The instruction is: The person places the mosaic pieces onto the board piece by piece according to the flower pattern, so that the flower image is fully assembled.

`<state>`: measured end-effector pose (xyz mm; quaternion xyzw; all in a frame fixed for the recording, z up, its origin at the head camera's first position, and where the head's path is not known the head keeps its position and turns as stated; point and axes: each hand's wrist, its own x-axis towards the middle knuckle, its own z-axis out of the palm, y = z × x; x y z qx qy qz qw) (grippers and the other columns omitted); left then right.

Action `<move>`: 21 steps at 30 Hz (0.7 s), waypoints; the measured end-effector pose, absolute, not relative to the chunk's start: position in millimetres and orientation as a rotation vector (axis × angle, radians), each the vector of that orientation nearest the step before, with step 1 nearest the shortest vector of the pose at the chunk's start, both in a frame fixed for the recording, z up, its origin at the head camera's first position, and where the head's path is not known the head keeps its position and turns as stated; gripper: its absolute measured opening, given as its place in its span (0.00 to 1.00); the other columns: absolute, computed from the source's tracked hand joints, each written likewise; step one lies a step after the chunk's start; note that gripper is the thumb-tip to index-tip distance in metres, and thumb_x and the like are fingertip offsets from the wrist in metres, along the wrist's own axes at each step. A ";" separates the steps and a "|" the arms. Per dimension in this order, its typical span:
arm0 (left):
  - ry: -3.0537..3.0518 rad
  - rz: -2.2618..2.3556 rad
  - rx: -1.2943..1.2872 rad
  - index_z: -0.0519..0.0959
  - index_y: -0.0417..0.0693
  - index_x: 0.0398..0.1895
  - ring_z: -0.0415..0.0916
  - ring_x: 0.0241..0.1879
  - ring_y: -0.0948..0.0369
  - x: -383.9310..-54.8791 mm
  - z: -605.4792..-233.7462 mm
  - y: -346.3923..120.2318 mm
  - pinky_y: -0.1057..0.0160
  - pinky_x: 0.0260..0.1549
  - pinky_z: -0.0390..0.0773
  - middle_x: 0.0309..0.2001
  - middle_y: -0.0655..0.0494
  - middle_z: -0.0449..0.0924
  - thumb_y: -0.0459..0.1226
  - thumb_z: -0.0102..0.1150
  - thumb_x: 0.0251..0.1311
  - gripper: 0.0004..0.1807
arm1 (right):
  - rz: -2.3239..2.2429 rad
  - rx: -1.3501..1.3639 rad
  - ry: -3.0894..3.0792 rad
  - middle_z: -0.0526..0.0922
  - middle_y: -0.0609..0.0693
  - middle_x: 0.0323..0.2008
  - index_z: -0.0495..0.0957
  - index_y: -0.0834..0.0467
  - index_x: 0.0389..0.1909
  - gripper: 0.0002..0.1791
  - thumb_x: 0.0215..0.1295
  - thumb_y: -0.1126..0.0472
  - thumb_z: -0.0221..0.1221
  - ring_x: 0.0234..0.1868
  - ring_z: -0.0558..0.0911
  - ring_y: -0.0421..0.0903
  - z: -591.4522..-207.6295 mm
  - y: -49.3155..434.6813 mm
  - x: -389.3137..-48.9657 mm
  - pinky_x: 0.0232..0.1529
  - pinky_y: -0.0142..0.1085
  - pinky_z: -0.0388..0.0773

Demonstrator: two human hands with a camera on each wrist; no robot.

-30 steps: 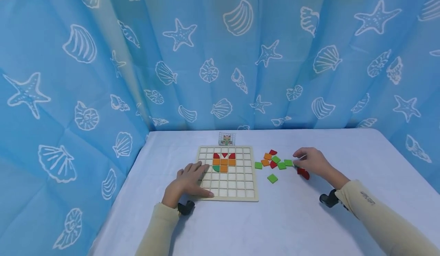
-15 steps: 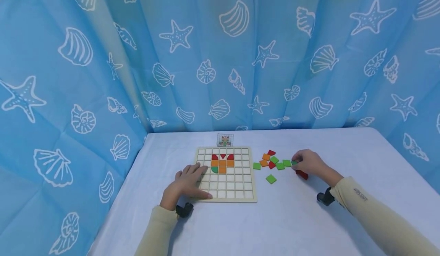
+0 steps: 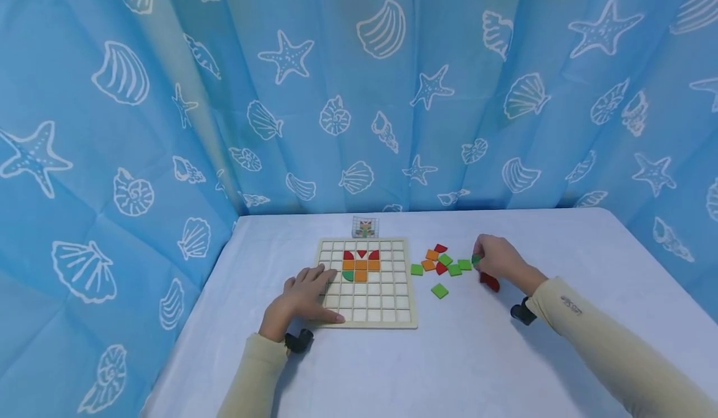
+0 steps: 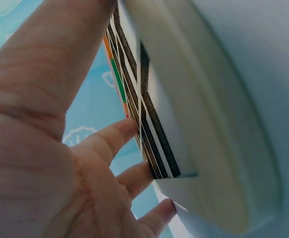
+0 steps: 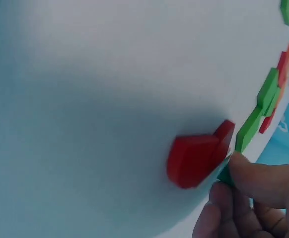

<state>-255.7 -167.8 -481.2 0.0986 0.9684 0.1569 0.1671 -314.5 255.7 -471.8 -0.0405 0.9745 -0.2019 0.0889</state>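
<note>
My left hand (image 3: 303, 293) rests on the left side of a square wooden grid board (image 3: 373, 315), fingers spread and thumb at its front edge. In the left wrist view the fingertips lie along the board's edge. Red, orange and green tiles fill some upper-middle cells, including a dark green quarter-circle tile (image 3: 348, 275). Right of the loose pieces, my right hand (image 3: 502, 258) pinches a dark green tile (image 5: 225, 174) between thumb and fingers, its shape mostly hidden. Close under that hand lie red tiles (image 5: 191, 161), overlapping one another.
Loose light green, orange and red tiles lie between board and right hand, among them an orange square (image 3: 432, 254) and a light green square (image 3: 440, 291) set apart nearer the front. Behind the board is a small pattern card (image 3: 366, 227). A blue shell-print curtain (image 3: 314, 125) hangs behind the table.
My right hand has closed its fingertips on the dark green tile and shifted slightly left with it. The left hand keeps its place on the board. The head view has shifted slightly.
</note>
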 end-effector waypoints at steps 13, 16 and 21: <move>2.764 0.440 0.271 0.58 0.63 0.76 0.46 0.76 0.46 -257.1 -480.5 -170.9 0.34 0.72 0.47 0.79 0.52 0.51 0.64 0.74 0.39 0.59 | -0.951 -0.285 2.901 0.84 0.57 0.42 0.82 0.62 0.46 0.11 0.66 0.62 0.62 0.42 0.81 0.52 -442.3 220.6 -314.6 0.46 0.44 0.83; 2.762 0.447 0.281 0.58 0.63 0.76 0.46 0.76 0.46 -257.3 -480.6 -170.6 0.34 0.72 0.48 0.79 0.52 0.51 0.64 0.74 0.39 0.59 | -0.969 -0.301 2.897 0.84 0.57 0.42 0.82 0.61 0.45 0.10 0.66 0.62 0.62 0.43 0.81 0.52 -439.4 211.9 -312.9 0.46 0.44 0.84; 2.751 0.461 0.290 0.58 0.62 0.76 0.46 0.76 0.45 -256.1 -480.8 -168.9 0.33 0.71 0.48 0.78 0.51 0.51 0.64 0.74 0.39 0.59 | -0.979 -0.307 2.895 0.84 0.55 0.42 0.82 0.60 0.45 0.10 0.65 0.62 0.63 0.45 0.81 0.52 -437.8 201.1 -310.9 0.49 0.44 0.83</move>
